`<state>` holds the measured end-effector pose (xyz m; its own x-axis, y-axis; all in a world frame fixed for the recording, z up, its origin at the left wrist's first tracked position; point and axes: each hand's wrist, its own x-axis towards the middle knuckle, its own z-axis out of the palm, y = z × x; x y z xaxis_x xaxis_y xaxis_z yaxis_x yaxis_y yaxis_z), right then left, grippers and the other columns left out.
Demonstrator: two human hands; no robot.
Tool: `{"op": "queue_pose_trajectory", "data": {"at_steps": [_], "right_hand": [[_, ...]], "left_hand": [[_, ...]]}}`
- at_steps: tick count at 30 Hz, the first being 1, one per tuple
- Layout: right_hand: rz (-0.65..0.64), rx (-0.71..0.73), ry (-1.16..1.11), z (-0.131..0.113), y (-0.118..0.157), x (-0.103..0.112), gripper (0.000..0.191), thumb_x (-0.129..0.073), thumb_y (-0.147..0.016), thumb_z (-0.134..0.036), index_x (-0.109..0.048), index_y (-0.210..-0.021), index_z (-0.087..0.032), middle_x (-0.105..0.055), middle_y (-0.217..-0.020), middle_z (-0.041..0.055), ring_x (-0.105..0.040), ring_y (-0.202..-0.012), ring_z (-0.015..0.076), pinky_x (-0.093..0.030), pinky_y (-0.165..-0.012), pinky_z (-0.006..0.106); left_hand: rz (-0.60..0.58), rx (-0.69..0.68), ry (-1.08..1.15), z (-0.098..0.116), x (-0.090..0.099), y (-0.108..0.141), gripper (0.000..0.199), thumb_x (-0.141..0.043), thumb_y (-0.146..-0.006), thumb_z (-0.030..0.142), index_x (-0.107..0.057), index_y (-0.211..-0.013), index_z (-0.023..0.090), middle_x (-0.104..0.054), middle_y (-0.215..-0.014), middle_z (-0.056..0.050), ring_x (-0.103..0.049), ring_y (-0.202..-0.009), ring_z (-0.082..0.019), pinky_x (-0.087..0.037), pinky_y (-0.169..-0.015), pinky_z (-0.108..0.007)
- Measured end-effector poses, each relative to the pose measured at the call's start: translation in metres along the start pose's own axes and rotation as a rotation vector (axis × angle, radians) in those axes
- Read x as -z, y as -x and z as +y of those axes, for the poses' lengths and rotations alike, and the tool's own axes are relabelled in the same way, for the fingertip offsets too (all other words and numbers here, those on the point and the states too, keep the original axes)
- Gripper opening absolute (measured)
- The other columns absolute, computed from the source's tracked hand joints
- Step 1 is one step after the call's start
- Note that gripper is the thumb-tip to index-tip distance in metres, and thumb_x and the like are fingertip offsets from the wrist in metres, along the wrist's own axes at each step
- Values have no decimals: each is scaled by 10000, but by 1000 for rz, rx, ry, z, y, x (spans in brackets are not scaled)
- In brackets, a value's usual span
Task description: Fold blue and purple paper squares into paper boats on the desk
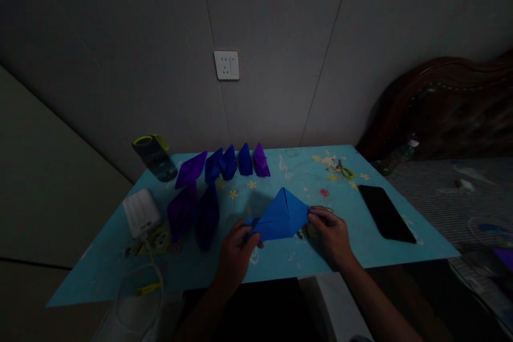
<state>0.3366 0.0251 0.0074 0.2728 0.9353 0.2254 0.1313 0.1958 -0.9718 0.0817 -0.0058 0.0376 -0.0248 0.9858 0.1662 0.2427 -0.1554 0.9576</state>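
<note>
Between my two hands is a blue folded paper boat (pixel 284 216), held up over the front middle of the table with its peak pointing up. My left hand (pixel 238 248) pinches its left end between thumb and fingers. At the right end, my right hand (pixel 329 230) grips the other tip the same way. Left of my hands lie more folded paper boats, among them a dark blue one (pixel 207 218) and a purple one (pixel 181 212). Along the back stand several others, including a blue boat (pixel 245 160) and a bright purple boat (pixel 261 161).
The light blue patterned table (pixel 280 270) stands against a grey wall with a socket (pixel 227 65). On its left are a bottle (pixel 156 159) and a white power bank (pixel 141 214) with a cable. On its right lie yellow-handled scissors (pixel 346 172) and a black phone (pixel 386 214).
</note>
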Motion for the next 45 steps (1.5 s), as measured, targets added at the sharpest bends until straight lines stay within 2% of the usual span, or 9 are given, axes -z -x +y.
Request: {"op": "queue_pose_trajectory", "data": {"at_steps": [5,15,19,22,26,30,36,42,45], "right_hand": [[-15,89,45,-7,3,-3,164,-768,-749,-416,-778,-790,-258,-736,-866,61,-672,-858,236,-551,-810,408],[-19,96,80,-9,3,-4,186,-769,-739,-432,-786,-785,-253,-749,-858,64,-685,-849,232,-559,-795,381],[-30,105,88,-6,3,-4,183,-771,-740,-430,-788,-793,-256,-750,-871,65,-684,-860,231,-556,-816,387],[-38,115,82,-4,3,-4,163,-769,-746,-416,-788,-796,-261,-746,-873,60,-683,-858,224,-555,-813,377],[-36,125,88,-4,4,-4,146,-762,-758,-394,-788,-802,-257,-742,-884,62,-678,-861,224,-554,-803,375],[-25,137,87,-6,4,-3,162,-757,-760,-408,-786,-793,-252,-739,-880,66,-674,-859,226,-550,-797,377],[-31,119,96,-8,4,-3,198,-757,-752,-437,-774,-761,-240,-732,-863,70,-667,-845,229,-540,-778,370],[-44,2,170,-9,7,-8,295,-759,-744,-461,-746,-902,-212,-705,-781,39,-613,-663,186,-502,-602,305],[-87,8,182,-13,8,-10,284,-752,-744,-469,-751,-856,-209,-700,-766,38,-609,-643,177,-499,-598,298]], "left_hand": [[109,24,-131,-4,7,-4,341,-574,-835,408,-659,-579,201,-611,-750,-26,-616,-791,-203,-491,-759,-299],[241,-27,-70,-1,4,-6,409,-526,-894,397,-655,-568,188,-597,-745,-15,-608,-726,-164,-472,-692,-262],[278,-25,8,1,3,-9,257,-591,-870,382,-748,-816,186,-604,-678,8,-598,-629,-142,-492,-656,-255],[292,-18,67,0,2,-12,261,-631,-849,371,-752,-982,181,-631,-688,10,-609,-592,-131,-512,-633,-250],[339,11,113,0,-2,-12,281,-672,-812,377,-725,-999,174,-677,-723,3,-645,-580,-130,-535,-615,-251],[402,91,153,1,-5,-9,260,-714,-757,376,-669,-908,168,-683,-612,12,-681,-571,-162,-533,-564,-246],[387,83,135,3,-2,-11,223,-715,-749,379,-651,-784,168,-664,-569,11,-670,-543,-161,-529,-554,-247],[451,40,133,-1,3,-17,329,-720,-773,334,-624,-1050,184,-618,-612,66,-642,-530,-126,-538,-562,-237],[421,13,35,-13,4,-16,195,-699,-802,353,-688,-877,173,-626,-568,41,-646,-536,-137,-546,-558,-240]]}}
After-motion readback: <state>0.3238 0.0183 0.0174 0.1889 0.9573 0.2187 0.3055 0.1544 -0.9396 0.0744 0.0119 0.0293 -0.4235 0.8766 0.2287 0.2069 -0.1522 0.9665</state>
